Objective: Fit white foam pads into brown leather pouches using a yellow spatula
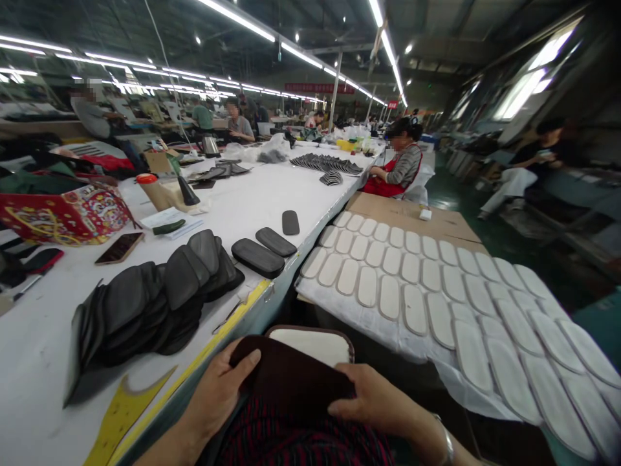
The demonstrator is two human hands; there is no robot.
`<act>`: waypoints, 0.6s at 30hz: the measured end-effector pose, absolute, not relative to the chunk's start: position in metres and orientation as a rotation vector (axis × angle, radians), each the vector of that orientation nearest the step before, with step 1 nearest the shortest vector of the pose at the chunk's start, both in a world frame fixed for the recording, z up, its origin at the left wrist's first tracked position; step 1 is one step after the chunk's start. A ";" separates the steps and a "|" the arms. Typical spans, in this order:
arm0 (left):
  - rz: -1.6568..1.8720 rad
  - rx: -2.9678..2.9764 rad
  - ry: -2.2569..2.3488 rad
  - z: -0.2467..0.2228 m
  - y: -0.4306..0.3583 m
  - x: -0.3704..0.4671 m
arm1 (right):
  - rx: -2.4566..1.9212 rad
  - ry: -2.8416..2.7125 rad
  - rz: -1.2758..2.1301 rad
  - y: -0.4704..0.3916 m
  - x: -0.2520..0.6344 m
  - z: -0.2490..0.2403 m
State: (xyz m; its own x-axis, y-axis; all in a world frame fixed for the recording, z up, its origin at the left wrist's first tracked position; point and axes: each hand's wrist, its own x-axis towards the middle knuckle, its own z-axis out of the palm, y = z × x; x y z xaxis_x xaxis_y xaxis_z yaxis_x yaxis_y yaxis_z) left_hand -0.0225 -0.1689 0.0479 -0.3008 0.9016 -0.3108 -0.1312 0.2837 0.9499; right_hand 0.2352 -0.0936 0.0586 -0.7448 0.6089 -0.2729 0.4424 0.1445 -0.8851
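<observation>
Low in front of me, my left hand (220, 385) is closed on the left end of a dark brown flexible panel (291, 378), thumb on top. My right hand (371, 395) pinches the panel's right end. Behind the panel shows an oval white pad (315, 343) with a brown rim; its lower part is hidden, and I cannot tell whether the two are joined. Left of my hands, a heap of dark rounded panels (179, 281) lies on the white table. Beyond it sit a thick stack of dark oval pieces (257, 255) and two thinner ones.
Rows of white oval pads (429, 272) cover a lower surface on the right. Yellow tape (247, 301) runs along the white table's edge, near a yellow curved template (130, 404). A phone (119, 248) and red patterned box (72, 210) lie left. A person (402, 162) sits farther along.
</observation>
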 end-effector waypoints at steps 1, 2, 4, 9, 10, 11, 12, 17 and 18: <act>1.201 0.698 1.371 0.038 -0.169 -0.016 | -1.064 -2.178 1.871 -0.093 0.244 0.052; 1.151 0.664 1.291 0.029 -0.170 -0.013 | -1.080 -2.079 2.024 -0.092 0.251 0.046; 1.034 0.685 1.258 0.017 -0.174 -0.016 | -1.121 -1.869 2.174 -0.092 0.262 0.036; 0.886 0.827 1.558 0.001 -0.173 -0.040 | -1.097 -1.648 2.304 -0.084 0.271 0.029; 0.920 0.794 1.663 -0.004 -0.169 -0.045 | -1.086 -1.642 2.310 -0.080 0.273 0.031; 0.968 0.754 1.743 -0.011 -0.165 -0.048 | -1.090 -1.629 2.311 -0.076 0.276 0.032; 1.019 0.718 1.774 -0.020 -0.160 -0.049 | -1.111 -1.604 2.309 -0.071 0.280 0.034; 1.137 0.666 1.542 -0.061 -0.144 -0.034 | -1.335 -1.334 2.221 -0.055 0.306 0.037; 1.130 0.680 1.556 -0.065 -0.142 -0.029 | -1.376 -1.278 2.178 -0.054 0.311 0.036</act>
